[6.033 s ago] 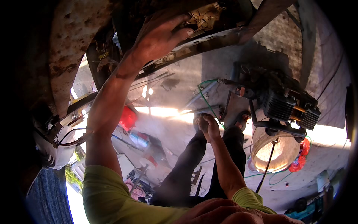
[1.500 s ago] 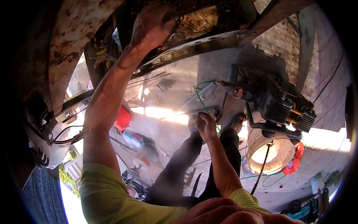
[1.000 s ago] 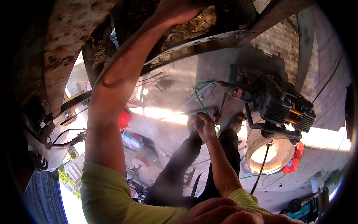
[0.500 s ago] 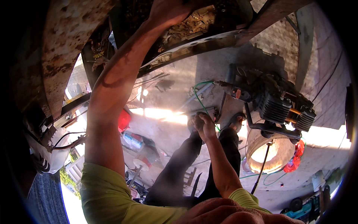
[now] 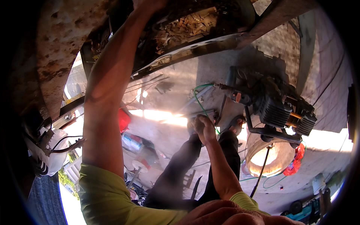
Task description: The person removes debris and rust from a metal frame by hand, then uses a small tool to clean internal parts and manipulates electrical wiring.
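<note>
My left arm reaches up into a rusty, dark steel frame point(image 5: 240, 37) full of flaky debris point(image 5: 189, 26). My left hand point(image 5: 148, 4) is at the top edge of the picture, with its fingers hidden in shadow and out of frame. Lower, at the centre, my right hand point(image 5: 203, 128) is curled closed over my legs point(image 5: 174, 165). Whether something is inside it I cannot make out. A thin green hose point(image 5: 198, 98) passes behind that hand and runs to a fitting on a black finned compressor point(image 5: 273, 107), which stands to the right.
A pale round drum point(image 5: 262, 155) sits below the compressor with red plastic point(image 5: 294, 161) beside it. A red object point(image 5: 123, 120), tools and scraps point(image 5: 137, 168) lie on the concrete floor at left. A teal wheeled machine point(image 5: 303, 210) is at lower right. Wires and a white container point(image 5: 56, 150) are at far left.
My left hand has moved about within the frame's upper cavity and is now higher and further left, uncovering more debris. My right hand stays curled at about the same place.
</note>
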{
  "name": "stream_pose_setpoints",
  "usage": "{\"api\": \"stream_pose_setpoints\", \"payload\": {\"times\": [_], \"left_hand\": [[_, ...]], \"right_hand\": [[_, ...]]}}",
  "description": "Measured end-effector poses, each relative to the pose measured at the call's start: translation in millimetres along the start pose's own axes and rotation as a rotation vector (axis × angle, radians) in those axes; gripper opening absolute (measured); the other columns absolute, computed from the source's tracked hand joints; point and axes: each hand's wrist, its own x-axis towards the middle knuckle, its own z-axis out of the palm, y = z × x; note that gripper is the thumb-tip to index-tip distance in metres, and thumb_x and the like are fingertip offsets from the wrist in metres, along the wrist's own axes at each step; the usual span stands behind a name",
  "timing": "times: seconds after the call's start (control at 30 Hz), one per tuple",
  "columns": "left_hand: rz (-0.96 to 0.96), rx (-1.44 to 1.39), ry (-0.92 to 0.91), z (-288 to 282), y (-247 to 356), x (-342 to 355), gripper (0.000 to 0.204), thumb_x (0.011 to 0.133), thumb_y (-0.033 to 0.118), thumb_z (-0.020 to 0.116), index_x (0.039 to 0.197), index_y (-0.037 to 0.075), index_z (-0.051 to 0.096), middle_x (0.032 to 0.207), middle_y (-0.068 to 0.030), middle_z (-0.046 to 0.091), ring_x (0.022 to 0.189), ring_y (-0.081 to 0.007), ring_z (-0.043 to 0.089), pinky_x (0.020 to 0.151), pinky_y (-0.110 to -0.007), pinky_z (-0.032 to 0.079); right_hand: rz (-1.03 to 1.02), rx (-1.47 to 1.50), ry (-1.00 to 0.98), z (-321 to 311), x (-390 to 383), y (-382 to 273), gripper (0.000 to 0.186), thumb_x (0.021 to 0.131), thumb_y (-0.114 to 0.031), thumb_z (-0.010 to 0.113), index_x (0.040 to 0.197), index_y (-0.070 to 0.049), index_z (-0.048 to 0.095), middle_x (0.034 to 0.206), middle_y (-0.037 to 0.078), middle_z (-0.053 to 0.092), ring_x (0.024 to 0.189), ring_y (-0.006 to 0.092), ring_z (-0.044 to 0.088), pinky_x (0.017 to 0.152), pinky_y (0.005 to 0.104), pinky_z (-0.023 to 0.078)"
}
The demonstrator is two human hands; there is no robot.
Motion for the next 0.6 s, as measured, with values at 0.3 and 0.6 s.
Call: {"api": "stream_pose_setpoints", "payload": {"times": [0.3,0.6], "left_hand": [[0.210,-0.028,-0.001,5.5,-18.2,-8.8,0.063,0.094,0.048,0.060,0.138,0.003,0.054,0.145,-0.0231,0.046,0.135,-0.0428,0.040,0.112,-0.051,0.035],[0.379,-0.133,-0.100,-20.4,14.8,-53.3,0.063,0.094,0.048,0.061,0.134,0.000,0.057,0.140,-0.0263,0.049,0.130,-0.0450,0.044,0.111,-0.050,0.037]], "right_hand": [[-0.005,-0.029,-0.092,-12.2,6.8,9.8,0.017,0.097,-0.018,0.053,0.084,-0.007,0.055,0.068,0.001,0.051,0.061,0.0141,0.050,0.056,0.0281,0.040],[-0.020,-0.047,-0.100,-13.5,2.2,14.2,0.017,0.098,-0.020,0.054,0.095,-0.004,0.060,0.074,0.005,0.061,0.061,0.0142,0.056,0.056,0.0277,0.045]]}}
